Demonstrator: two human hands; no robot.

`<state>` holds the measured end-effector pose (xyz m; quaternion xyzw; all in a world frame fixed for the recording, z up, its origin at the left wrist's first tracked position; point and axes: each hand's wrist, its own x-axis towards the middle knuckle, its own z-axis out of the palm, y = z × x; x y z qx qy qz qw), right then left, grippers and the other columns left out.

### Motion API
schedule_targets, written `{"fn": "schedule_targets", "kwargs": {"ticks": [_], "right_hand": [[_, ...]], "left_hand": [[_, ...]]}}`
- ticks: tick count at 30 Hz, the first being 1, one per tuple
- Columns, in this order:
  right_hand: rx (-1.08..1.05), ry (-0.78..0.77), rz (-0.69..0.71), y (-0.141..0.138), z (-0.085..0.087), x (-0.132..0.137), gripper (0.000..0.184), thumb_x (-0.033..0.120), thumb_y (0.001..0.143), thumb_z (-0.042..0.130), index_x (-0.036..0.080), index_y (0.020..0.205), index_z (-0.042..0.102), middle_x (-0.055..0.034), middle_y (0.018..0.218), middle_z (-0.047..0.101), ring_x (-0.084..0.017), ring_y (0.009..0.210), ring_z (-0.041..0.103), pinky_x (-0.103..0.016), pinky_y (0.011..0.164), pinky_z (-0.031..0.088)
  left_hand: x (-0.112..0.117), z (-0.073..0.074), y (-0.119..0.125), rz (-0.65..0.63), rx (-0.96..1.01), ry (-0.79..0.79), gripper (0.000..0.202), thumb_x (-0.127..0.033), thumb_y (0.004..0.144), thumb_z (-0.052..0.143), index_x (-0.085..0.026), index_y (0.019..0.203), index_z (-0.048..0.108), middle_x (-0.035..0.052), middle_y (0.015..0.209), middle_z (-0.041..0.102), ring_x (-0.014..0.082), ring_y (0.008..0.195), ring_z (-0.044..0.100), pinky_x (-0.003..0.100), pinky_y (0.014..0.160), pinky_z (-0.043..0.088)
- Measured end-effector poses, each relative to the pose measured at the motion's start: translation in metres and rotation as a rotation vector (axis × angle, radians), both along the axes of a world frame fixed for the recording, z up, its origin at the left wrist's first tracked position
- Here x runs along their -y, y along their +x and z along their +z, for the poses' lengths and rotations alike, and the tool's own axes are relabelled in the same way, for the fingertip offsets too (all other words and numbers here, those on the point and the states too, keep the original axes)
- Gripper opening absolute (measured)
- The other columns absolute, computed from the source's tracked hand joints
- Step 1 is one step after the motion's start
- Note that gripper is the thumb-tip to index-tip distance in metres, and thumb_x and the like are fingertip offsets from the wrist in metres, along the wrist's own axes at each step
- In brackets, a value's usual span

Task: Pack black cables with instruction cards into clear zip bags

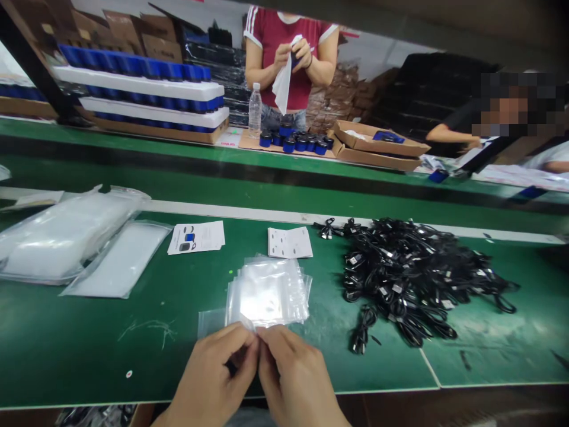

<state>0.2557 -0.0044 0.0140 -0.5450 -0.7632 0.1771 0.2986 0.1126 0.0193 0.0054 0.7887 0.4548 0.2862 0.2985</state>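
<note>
Two bare hands, left (213, 373) and right (296, 376), pinch the near edge of a stack of clear glossy zip bags (269, 293) on the smooth green bench (111, 350); a tangled heap of thin black cables (409, 279) lies right.

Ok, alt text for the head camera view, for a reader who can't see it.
The left hand and right hand pinch a clear plastic bag before a stack of similar bags on a green workbench. A tangled heap of black cables lies to the right, and a co-worker stands across the bench.
</note>
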Motion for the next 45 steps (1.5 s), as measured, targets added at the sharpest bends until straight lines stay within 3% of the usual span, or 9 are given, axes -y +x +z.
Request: {"fn": "schedule_targets", "kwargs": {"ticks": [6,18,21,22,26,30,34,39,45], "right_hand": [[0.077,-0.017,-0.115,-0.002,0.0,-0.009,0.018,0.016,0.078,0.043,0.019,0.062,0.05,0.0009,0.053,0.055,-0.012,0.045,0.05,-0.022,0.046,0.027],[0.126,-0.221,-0.081,0.003,0.019,-0.029,0.02,0.02,0.083,0.048,0.02,0.064,0.054,0.0028,0.055,0.056,-0.012,0.05,0.052,-0.022,0.051,0.033],[0.078,-0.303,0.074,0.013,0.034,-0.047,0.007,0.027,0.082,0.057,0.021,0.086,0.061,-0.0002,0.077,0.066,-0.016,0.071,0.06,-0.023,0.063,0.042],[0.062,-0.299,0.08,0.017,0.039,-0.057,0.018,0.031,0.082,0.058,0.021,0.097,0.059,-0.0027,0.09,0.067,-0.018,0.082,0.06,-0.025,0.07,0.043],[0.139,-0.277,-0.161,0.031,0.047,-0.117,0.044,0.04,0.091,0.042,0.011,0.123,0.044,-0.0163,0.118,0.058,-0.025,0.107,0.053,-0.034,0.088,0.039],[0.177,-0.45,-0.187,0.044,0.037,-0.172,0.052,0.052,0.09,0.034,0.008,0.094,0.06,-0.0145,0.08,0.069,-0.023,0.074,0.064,-0.03,0.068,0.046],[0.21,-0.578,-0.19,0.047,0.031,-0.19,0.053,0.065,0.078,0.048,0.014,0.063,0.056,-0.0062,0.051,0.062,-0.018,0.053,0.061,-0.025,0.055,0.044],[0.211,-0.678,-0.229,0.043,0.031,-0.196,0.045,0.059,0.064,0.067,0.015,0.064,0.054,-0.003,0.046,0.058,-0.016,0.045,0.056,-0.025,0.048,0.043],[0.076,-0.752,-0.174,0.051,0.032,-0.199,0.031,0.039,0.072,0.069,0.013,0.062,0.057,-0.0014,0.054,0.059,-0.011,0.047,0.055,-0.022,0.047,0.045]], "left_hand": [[0.001,-0.008,-0.011,0.081,0.049,0.076,0.023,-0.015,0.083,0.046,-0.02,0.06,0.043,-0.0063,0.055,0.045,0.0069,0.047,0.047,0.015,0.047,0.038],[0.001,-0.002,-0.024,0.11,0.069,0.114,0.022,-0.013,0.08,0.044,-0.02,0.059,0.041,-0.0068,0.053,0.042,0.0066,0.045,0.046,0.015,0.047,0.037],[-0.002,-0.007,-0.026,0.142,0.061,0.033,0.024,-0.018,0.082,0.044,-0.02,0.058,0.042,-0.0066,0.052,0.043,0.0074,0.045,0.046,0.015,0.045,0.038],[-0.003,-0.009,-0.026,0.154,0.063,0.003,0.025,-0.02,0.082,0.044,-0.02,0.057,0.042,-0.0065,0.052,0.043,0.0077,0.045,0.046,0.015,0.045,0.038],[-0.004,-0.013,-0.025,0.183,0.093,-0.083,0.029,-0.024,0.082,0.044,-0.02,0.054,0.041,-0.0064,0.05,0.042,0.0082,0.044,0.045,0.015,0.043,0.036],[-0.001,-0.012,-0.023,0.229,0.137,-0.062,0.027,-0.025,0.082,0.044,-0.02,0.055,0.044,-0.0062,0.051,0.043,0.0083,0.045,0.045,0.016,0.045,0.037],[-0.001,-0.013,-0.025,0.189,0.107,0.027,0.027,-0.023,0.081,0.045,-0.021,0.055,0.042,-0.0066,0.05,0.043,0.0077,0.043,0.045,0.015,0.044,0.037],[-0.004,-0.014,-0.026,0.157,0.059,0.07,0.026,-0.021,0.082,0.044,-0.021,0.056,0.041,-0.0068,0.05,0.044,0.0075,0.043,0.047,0.014,0.044,0.038],[-0.004,-0.014,-0.026,0.142,0.042,0.076,0.027,-0.022,0.084,0.044,-0.021,0.057,0.042,-0.0065,0.051,0.044,0.0081,0.043,0.048,0.015,0.044,0.04]]}}
